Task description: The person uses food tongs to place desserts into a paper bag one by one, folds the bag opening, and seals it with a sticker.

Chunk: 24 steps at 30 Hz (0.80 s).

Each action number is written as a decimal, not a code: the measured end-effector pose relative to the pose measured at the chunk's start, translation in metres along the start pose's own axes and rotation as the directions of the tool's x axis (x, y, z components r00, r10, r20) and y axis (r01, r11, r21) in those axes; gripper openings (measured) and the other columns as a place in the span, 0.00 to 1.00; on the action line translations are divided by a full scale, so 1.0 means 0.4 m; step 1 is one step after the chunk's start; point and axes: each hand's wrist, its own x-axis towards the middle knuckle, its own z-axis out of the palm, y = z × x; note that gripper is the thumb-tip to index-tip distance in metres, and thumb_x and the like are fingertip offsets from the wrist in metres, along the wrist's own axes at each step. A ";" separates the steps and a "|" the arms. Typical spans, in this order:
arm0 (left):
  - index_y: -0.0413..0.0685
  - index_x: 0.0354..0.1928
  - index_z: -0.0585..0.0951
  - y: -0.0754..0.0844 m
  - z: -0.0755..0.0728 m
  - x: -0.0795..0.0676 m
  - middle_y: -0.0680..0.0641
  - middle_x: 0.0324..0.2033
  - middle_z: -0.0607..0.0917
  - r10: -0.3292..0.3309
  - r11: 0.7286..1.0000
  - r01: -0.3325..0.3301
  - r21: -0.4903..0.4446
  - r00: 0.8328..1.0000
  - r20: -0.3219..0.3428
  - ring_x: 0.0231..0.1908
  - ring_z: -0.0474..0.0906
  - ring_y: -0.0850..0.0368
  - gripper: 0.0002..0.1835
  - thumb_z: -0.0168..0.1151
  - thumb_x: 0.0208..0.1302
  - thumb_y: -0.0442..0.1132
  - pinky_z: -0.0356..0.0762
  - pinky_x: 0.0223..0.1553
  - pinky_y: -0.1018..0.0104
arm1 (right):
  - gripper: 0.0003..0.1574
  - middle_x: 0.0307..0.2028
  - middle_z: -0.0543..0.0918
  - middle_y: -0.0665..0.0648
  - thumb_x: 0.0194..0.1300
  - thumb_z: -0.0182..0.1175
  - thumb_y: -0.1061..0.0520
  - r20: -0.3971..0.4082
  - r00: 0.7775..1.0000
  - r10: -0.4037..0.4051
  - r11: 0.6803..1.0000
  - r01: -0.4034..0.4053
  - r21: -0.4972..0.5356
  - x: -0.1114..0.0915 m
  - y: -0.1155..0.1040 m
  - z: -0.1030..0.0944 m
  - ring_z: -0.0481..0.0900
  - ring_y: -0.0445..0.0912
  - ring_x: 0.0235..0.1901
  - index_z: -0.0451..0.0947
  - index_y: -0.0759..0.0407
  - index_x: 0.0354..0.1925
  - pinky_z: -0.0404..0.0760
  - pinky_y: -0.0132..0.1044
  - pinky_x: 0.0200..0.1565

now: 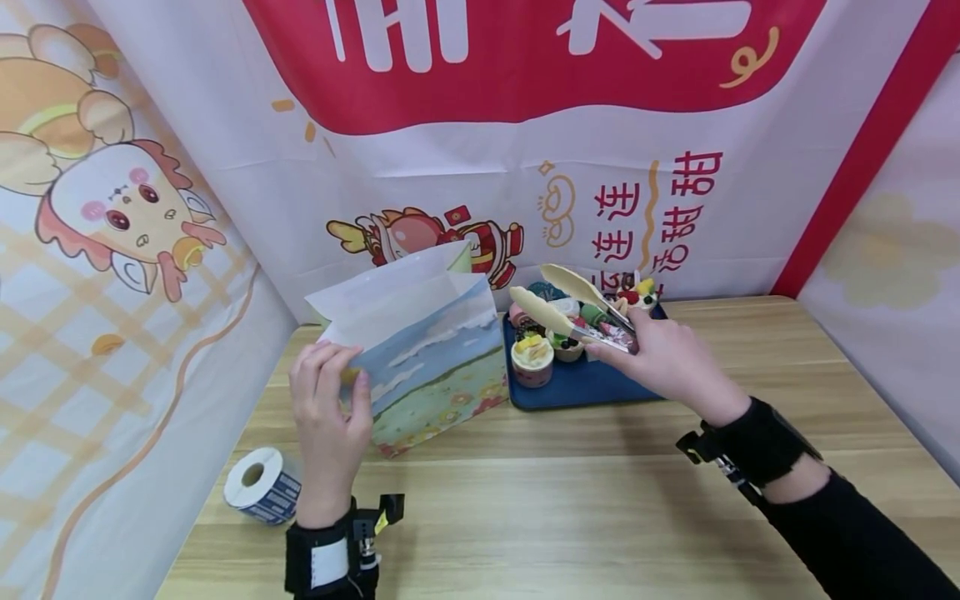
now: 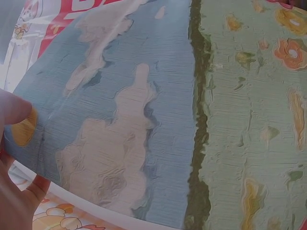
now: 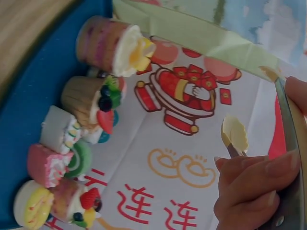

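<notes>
My left hand point(image 1: 330, 417) pinches the upper left edge of a paper bag point(image 1: 442, 350) painted with sky, clouds and flowers, thumb on the outer face. The bag stands tilted with its mouth spread and white lining showing. My right hand point(image 1: 675, 358) grips metal tongs point(image 1: 543, 315) with cream-coloured tips. The tips are spread apart over a blue tray point(image 1: 592, 392), with nothing between them. Toy-like cakes crowd the tray, among them a layered dessert cup point(image 3: 110, 47), a fruit-topped cupcake point(image 3: 81, 98) and a pink cake piece point(image 3: 45, 165).
A roll of labels point(image 1: 266, 492) stands on the wooden table point(image 1: 540, 508) at the left. A printed cloth point(image 1: 465, 150) hangs behind the table, and another patterned cloth point(image 1: 97, 400) lines the left side. The bag's right edge is close beside the tray.
</notes>
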 end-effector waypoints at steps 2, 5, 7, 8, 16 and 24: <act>0.30 0.43 0.79 0.000 0.000 0.000 0.32 0.42 0.78 0.000 1.000 0.000 0.000 1.000 0.001 0.54 0.67 0.38 0.14 0.55 0.54 0.28 0.62 0.60 0.42 | 0.63 0.32 0.81 0.64 0.52 0.44 0.18 0.011 1.000 0.009 1.000 -0.009 -0.022 0.000 0.009 0.017 0.75 0.52 0.25 0.65 0.71 0.59 0.67 0.35 0.18; 0.30 0.43 0.79 -0.002 0.000 -0.002 0.32 0.42 0.78 -0.003 1.000 0.003 0.000 1.000 0.004 0.54 0.67 0.38 0.14 0.55 0.55 0.28 0.62 0.60 0.42 | 0.68 0.37 0.82 0.68 0.51 0.41 0.16 0.041 0.999 0.022 0.999 -0.020 -0.038 -0.001 0.019 0.045 0.77 0.54 0.31 0.63 0.74 0.61 0.77 0.43 0.23; 0.30 0.43 0.79 -0.002 0.000 -0.003 0.32 0.42 0.78 -0.005 1.000 0.005 0.000 1.000 0.005 0.54 0.67 0.38 0.14 0.55 0.54 0.28 0.61 0.60 0.42 | 0.69 0.42 0.82 0.71 0.52 0.41 0.16 0.058 0.998 0.033 0.999 -0.031 -0.029 -0.002 0.023 0.064 0.79 0.56 0.36 0.61 0.74 0.63 0.82 0.51 0.30; 0.30 0.43 0.79 -0.003 0.000 -0.003 0.32 0.42 0.78 -0.006 1.000 0.006 0.000 1.000 0.006 0.54 0.67 0.38 0.14 0.55 0.54 0.28 0.61 0.61 0.42 | 0.69 0.42 0.82 0.71 0.52 0.42 0.16 0.059 0.998 0.038 0.999 -0.036 -0.029 -0.003 0.026 0.074 0.79 0.57 0.37 0.61 0.74 0.63 0.82 0.53 0.32; 0.31 0.44 0.79 -0.003 0.001 -0.002 0.33 0.42 0.78 -0.008 1.000 0.008 0.003 1.000 0.008 0.55 0.67 0.39 0.14 0.55 0.55 0.29 0.61 0.61 0.42 | 0.69 0.17 0.71 0.55 0.49 0.43 0.15 0.091 0.990 0.106 0.993 -0.100 -0.067 -0.003 0.027 0.144 0.70 0.48 0.15 0.59 0.69 0.66 0.62 0.34 0.13; 0.31 0.44 0.79 -0.002 0.002 -0.003 0.33 0.42 0.78 -0.010 1.000 0.009 0.009 1.000 0.011 0.55 0.66 0.39 0.14 0.55 0.55 0.29 0.61 0.61 0.42 | 0.72 0.21 0.74 0.58 0.43 0.44 0.13 0.130 0.983 0.131 0.990 -0.123 -0.063 -0.006 0.025 0.188 0.71 0.48 0.16 0.63 0.70 0.63 0.61 0.34 0.14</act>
